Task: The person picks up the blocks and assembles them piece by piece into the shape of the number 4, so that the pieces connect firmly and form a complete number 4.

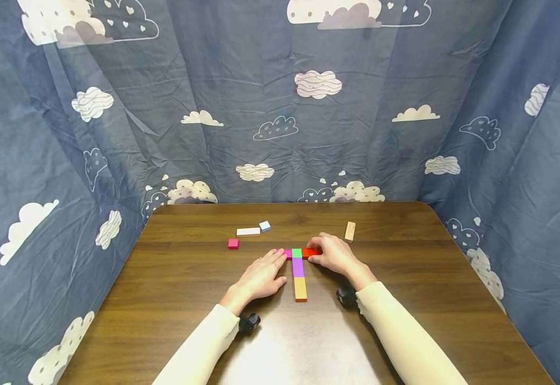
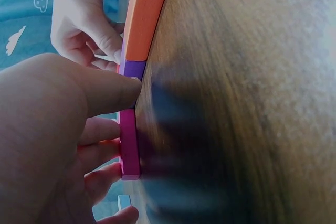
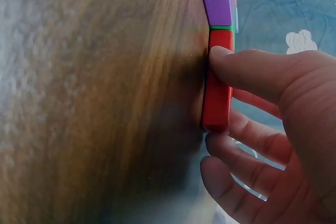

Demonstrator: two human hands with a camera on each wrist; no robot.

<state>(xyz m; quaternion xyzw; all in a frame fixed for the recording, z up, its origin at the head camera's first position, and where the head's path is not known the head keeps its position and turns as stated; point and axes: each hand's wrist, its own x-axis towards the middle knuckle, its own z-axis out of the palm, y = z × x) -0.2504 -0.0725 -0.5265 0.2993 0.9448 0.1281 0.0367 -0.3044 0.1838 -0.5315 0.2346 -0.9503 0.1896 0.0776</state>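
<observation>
Five wooden blocks form a T on the table. A green block (image 1: 297,253) sits at the junction, with a purple block (image 1: 298,267) and then an orange block (image 1: 300,289) running toward the person. On the left arm of the T is a magenta block (image 2: 129,145); the fairly straight fingers of my left hand (image 1: 260,275) rest against it, thumb spread apart. My right hand (image 1: 334,254) pinches a red block (image 3: 218,106) on the right arm, thumb on its near side and fingers behind. In the right wrist view the red block's end meets the green one.
Behind the T, to the left, lie a white block (image 1: 248,232), a light blue block (image 1: 265,226) and a small crimson block (image 1: 233,244). A plain wood block (image 1: 350,231) lies at the back right. A cloud-patterned curtain (image 1: 241,107) hangs behind the brown table (image 1: 178,299).
</observation>
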